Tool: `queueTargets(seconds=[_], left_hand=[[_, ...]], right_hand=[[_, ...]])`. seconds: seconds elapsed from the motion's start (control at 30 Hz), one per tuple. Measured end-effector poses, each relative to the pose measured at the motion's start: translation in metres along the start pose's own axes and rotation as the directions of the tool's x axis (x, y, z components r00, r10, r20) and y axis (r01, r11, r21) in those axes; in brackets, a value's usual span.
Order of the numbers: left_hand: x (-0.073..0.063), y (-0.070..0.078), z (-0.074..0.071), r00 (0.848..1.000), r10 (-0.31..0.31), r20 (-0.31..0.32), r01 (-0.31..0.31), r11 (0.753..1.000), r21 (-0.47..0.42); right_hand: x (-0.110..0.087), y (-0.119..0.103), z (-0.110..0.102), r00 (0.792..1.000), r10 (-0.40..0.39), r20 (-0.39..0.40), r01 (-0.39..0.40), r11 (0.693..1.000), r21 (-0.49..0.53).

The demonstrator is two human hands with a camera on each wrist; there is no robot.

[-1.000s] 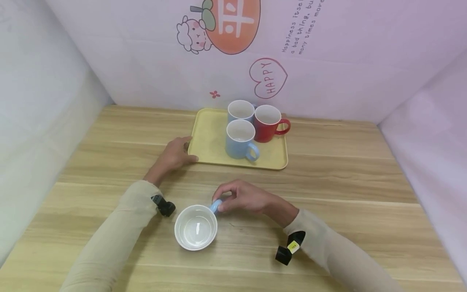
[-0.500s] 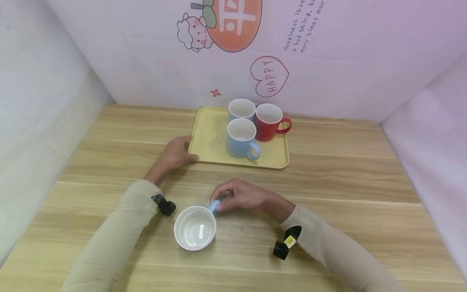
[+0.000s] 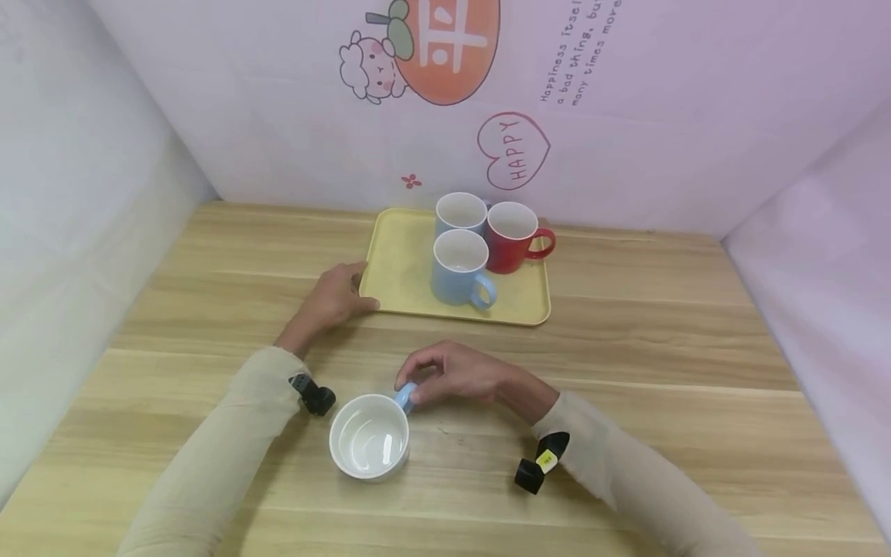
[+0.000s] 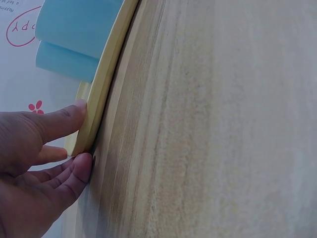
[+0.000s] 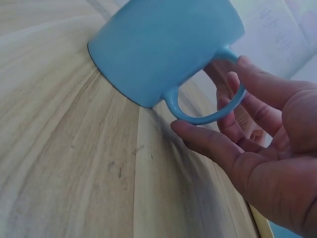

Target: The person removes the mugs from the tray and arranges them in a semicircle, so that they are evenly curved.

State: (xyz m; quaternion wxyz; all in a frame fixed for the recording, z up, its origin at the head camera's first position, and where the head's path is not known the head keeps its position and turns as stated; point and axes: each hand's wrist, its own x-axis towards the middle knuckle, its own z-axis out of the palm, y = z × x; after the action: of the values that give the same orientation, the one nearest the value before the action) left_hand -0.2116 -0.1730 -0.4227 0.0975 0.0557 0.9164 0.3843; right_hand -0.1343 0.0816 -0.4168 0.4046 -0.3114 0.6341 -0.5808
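Observation:
In the head view my right hand [image 3: 462, 375] pinches the handle [image 3: 405, 398] of a light blue mug [image 3: 369, 439] with a white inside. From the right wrist view, the thumb and fingers lie round the handle loop [image 5: 210, 118], and the mug's base edge is right at the wood. My left hand [image 3: 336, 295] grips the near left corner of a yellow tray [image 3: 397, 271], thumb over the rim and the other fingers at its outer side. On the tray's right half stand two more light blue mugs [image 3: 452, 285] and a red mug [image 3: 504, 249], all upright.
The wooden table [image 3: 661, 348] runs back to a white printed cloth [image 3: 278, 116], close behind the tray. White cloth also hangs along the left side [image 3: 83, 232] and the right side [image 3: 821, 255]. The red mug's handle sticks out over the tray's right rim.
My right hand and the mug it holds have shifted slightly to the left, with the mug turning a little. My left hand and the tray have stayed in place.

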Motion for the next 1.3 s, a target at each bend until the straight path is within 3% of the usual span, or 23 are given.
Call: queueTargets(seconds=[0.3, 0.53, 1.3], left_hand=[[0.001, 0.001, -0.001, 1.000, 0.000, 0.008, 0.000, 1.000, 0.001], [0.000, 0.003, -0.001, 1.000, -0.016, 0.005, 0.016, 1.000, -0.019], [0.000, 0.002, -0.001, 1.000, 0.005, 0.016, -0.004, 1.000, -0.017]], right_hand=[[-0.004, -0.001, -0.002, 0.998, 0.051, -0.043, -0.051, 0.999, -0.005], [-0.007, -0.006, -0.006, 0.995, 0.085, -0.055, -0.082, 0.995, 0.047], [-0.031, -0.006, -0.021, 0.984, 0.008, -0.179, -0.026, 0.995, -0.101]])
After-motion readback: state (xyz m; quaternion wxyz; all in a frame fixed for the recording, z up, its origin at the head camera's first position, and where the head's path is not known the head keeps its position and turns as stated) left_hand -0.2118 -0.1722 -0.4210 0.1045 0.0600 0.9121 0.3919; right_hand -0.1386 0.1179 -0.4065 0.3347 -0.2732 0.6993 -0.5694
